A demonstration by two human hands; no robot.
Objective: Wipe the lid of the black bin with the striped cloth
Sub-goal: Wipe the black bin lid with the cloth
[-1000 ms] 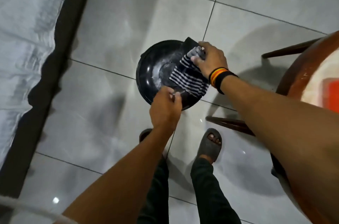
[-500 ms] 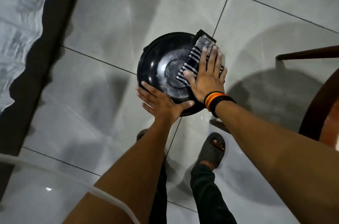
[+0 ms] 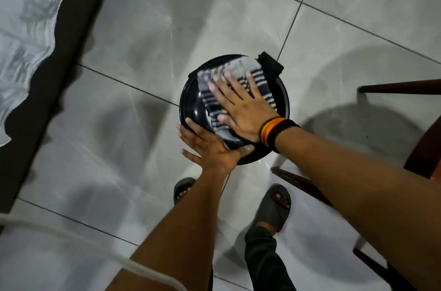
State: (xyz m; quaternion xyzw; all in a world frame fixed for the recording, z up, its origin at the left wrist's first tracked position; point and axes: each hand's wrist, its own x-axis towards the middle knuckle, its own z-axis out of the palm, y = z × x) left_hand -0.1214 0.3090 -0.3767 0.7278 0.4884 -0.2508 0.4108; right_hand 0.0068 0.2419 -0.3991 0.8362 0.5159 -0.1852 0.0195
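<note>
The round black bin (image 3: 284, 102) stands on the tiled floor, seen from above, its glossy lid (image 3: 192, 104) mostly covered. A dark-and-white striped cloth (image 3: 210, 97) lies spread over the lid. My right hand (image 3: 241, 107), with a striped wristband, presses flat on the cloth with fingers spread. My left hand (image 3: 210, 147) rests with fingers apart against the bin's near rim, bracing it and holding nothing. A black flap (image 3: 272, 65) sticks out at the bin's far right edge.
A dark wooden chair (image 3: 403, 86) stands to the right, one leg (image 3: 300, 182) close to the bin. A white-covered mattress (image 3: 26, 28) with a dark border lies left. My feet in grey sandals (image 3: 274, 205) stand just behind the bin. A white cord (image 3: 71, 240) crosses bottom left.
My right hand slid the cloth from the lid's right side across to the left, spreading it over most of the lid. My left hand stayed braced on the near rim.
</note>
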